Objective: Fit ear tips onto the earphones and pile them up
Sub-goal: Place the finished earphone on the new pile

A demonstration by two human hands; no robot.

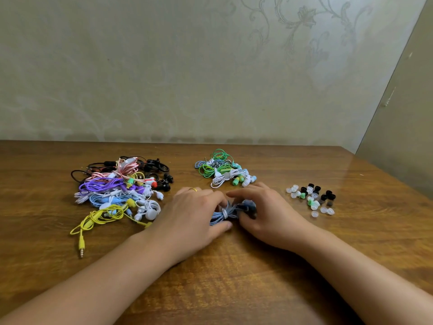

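Her left hand [196,207] pins the bundled pale-blue earphone cable [221,215] steady while her right hand [260,207] pinches its dark earbud [249,206]. Loose silicone ear tips [311,198] wait at three o'clock, probably for easy reach

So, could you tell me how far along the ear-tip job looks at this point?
Partly done. The small pile at the back holds bundled earphones with tips on, so those look finished. In hand: the left hand and right hand grip a blue bundled earphone. Left: the big tangled pile on the left, where many buds look bare, and the loose ear tips on the right.
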